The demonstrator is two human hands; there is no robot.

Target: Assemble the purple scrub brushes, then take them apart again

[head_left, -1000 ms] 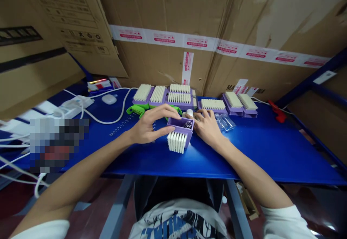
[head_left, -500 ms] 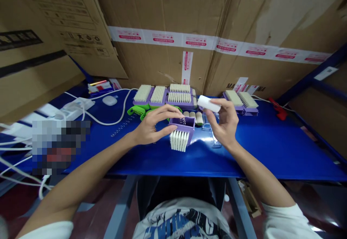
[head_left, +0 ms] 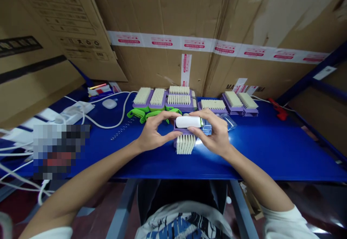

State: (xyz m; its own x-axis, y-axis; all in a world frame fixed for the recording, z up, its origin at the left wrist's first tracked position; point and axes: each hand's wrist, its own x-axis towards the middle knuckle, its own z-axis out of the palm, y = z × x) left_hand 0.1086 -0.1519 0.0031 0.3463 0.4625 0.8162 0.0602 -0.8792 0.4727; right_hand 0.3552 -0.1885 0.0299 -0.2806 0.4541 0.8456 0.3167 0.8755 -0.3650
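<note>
My left hand [head_left: 155,132] grips the left end of a purple brush [head_left: 185,145], thumb on the near side and fingers behind. The brush's pale bristle rows face me and its hollow body is turned upward. My right hand [head_left: 216,131] pinches a white ribbed cylinder [head_left: 188,122] with a green edge at its right end. The cylinder lies lengthwise over the brush's opening; how far it sits inside I cannot tell. The spring seen in the opening before is hidden now. Green clip-shaped parts [head_left: 137,114] lie beyond my left hand.
Several purple brushes [head_left: 179,99] with bristles up line the back of the blue table [head_left: 260,148]. Loose springs [head_left: 121,128] lie left; clear plastic pieces [head_left: 229,122] lie right. Further off are a white mouse [head_left: 109,103], cables, a power strip [head_left: 74,111] and a red tool [head_left: 278,109].
My right hand has moved left and down, bringing the white ribbed cylinder onto the brush's opening. My left hand and the brush have shifted slightly right.
</note>
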